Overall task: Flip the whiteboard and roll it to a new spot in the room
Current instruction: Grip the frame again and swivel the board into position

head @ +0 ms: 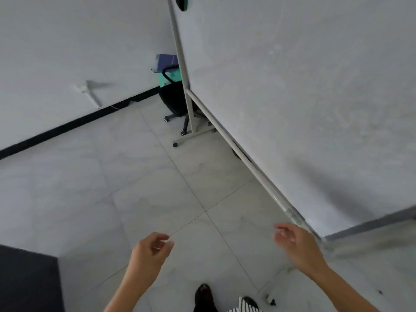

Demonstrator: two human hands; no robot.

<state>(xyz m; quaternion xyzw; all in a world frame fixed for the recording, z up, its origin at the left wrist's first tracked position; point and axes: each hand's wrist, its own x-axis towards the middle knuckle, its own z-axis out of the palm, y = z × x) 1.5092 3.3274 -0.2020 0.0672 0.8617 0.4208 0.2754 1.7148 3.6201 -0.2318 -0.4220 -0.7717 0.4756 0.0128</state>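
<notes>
The big whiteboard point(304, 91) fills the right half of the head view, its white face tilted toward me. Its grey bottom rail point(247, 163) runs diagonally down to a near corner by my right hand. The stand's far upright and wheeled foot point(191, 131) rest on the tiled floor. My right hand point(297, 242) hovers just left of the board's near corner, fingers loosely curled, touching nothing. Lower and further left, my left hand point(150, 251) hangs over the floor, fingers apart and empty. A dark eraser point(182, 3) sticks to the board's top edge.
A black office chair point(175, 100) stands behind the stand's far leg, near a green and purple object. The white wall with black skirting point(74, 124) runs along the left. A dark mat or furniture corner point(27, 280) sits bottom left. My shoe point(203, 293) is at the bottom.
</notes>
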